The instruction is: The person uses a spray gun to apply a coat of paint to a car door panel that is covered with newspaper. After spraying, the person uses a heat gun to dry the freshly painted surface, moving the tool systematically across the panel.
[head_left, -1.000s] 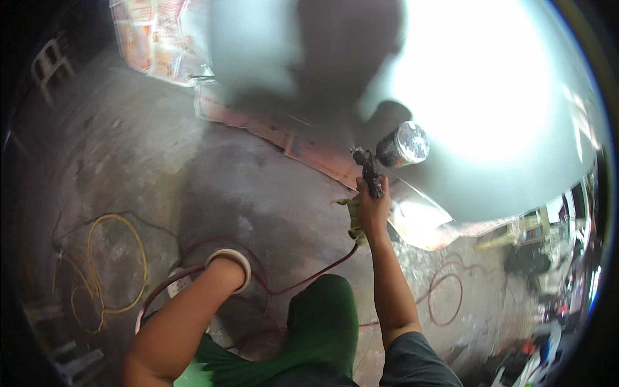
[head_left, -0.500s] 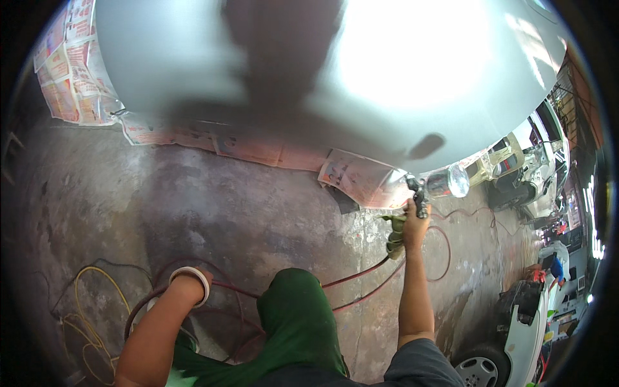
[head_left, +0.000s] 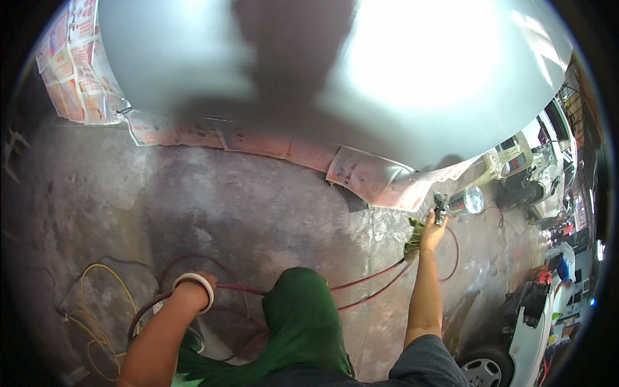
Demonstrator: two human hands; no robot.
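My right hand [head_left: 433,233] is wrapped round the handle of a spray gun [head_left: 441,206], held at the lower right edge of a large silver-grey car panel [head_left: 193,77]. On the gun's right side sits a clear cup [head_left: 469,200], tilted sideways. A green cloth [head_left: 413,240] hangs by this hand, where a dark red hose [head_left: 371,277] runs up to it. My left hand [head_left: 207,284], below a white band [head_left: 205,291] at the wrist, is closed round the hose at lower left; its fingers are partly hidden. Newspaper sheets [head_left: 258,143] line the panel's lower border.
Loops of hose and a yellow cable [head_left: 106,271] lie on the stained concrete floor [head_left: 213,206] at left. To the right stand a beige plastic chair [head_left: 512,161], a stripped car [head_left: 545,177] and a white car with a wheel [head_left: 483,371]. A person in blue [head_left: 565,269] is further off.
My right hand has carried the spray gun rightward and down, a little away from the panel's edge. The gun's shadow on the panel has moved right too. My left hand keeps the hose.
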